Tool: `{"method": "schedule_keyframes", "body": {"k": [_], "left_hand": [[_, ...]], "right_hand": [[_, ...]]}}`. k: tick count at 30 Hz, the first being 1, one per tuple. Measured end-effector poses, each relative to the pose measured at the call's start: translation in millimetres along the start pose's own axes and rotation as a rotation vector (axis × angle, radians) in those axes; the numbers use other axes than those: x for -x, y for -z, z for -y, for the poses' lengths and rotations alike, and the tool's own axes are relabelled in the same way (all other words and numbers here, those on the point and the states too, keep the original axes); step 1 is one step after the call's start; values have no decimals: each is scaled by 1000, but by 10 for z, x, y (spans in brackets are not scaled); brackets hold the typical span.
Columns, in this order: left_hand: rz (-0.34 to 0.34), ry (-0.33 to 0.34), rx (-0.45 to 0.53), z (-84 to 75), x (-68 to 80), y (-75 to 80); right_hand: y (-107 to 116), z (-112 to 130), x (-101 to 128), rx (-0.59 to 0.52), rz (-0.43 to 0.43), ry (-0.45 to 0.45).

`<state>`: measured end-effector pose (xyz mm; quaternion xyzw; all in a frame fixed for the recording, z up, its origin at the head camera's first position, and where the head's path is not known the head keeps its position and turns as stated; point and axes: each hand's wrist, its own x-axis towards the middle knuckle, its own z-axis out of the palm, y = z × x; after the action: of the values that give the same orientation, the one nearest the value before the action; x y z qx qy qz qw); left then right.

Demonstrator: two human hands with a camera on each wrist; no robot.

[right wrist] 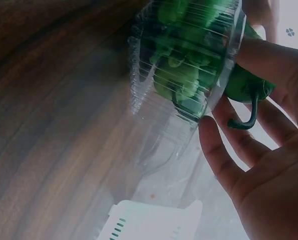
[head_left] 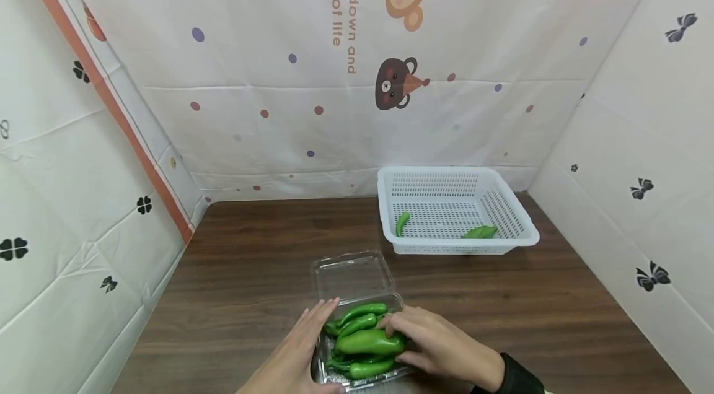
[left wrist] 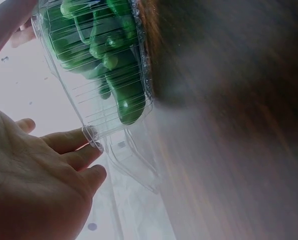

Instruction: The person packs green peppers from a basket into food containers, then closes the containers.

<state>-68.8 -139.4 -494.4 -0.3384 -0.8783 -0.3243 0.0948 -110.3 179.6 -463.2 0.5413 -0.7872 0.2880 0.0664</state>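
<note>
Both hands are bare, without rings or gloves, and the right hand [head_left: 440, 344] ends at a dark, close-fitting sleeve cuff [head_left: 515, 375] nearest the clear pepper box [head_left: 357, 295].

A dark wooden table [head_left: 251, 270] is carrying a clear plastic clamshell box [head_left: 357, 295] at lower centre and a white perforated basket [head_left: 454, 245] right of centre.

"low down and", "of life" on backdrop [head_left: 357, 103]

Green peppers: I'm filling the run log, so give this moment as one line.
left hand steadies clear clamshell box | right hand grips green pepper | white basket holds two peppers
</note>
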Motion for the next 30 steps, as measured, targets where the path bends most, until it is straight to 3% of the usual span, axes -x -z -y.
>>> {"method": "schedule_keyframes", "body": {"k": [16, 23, 30], "left_hand": [[-5, 21, -8, 4, 11, -10], [11, 35, 3, 1, 5, -12], [14, 32, 4, 8, 10, -19]], "right_hand": [[-35, -7, 24, 63, 29, 5], [-38, 19, 21, 6, 55, -73], [-59, 12, 21, 24, 33, -43]]}}
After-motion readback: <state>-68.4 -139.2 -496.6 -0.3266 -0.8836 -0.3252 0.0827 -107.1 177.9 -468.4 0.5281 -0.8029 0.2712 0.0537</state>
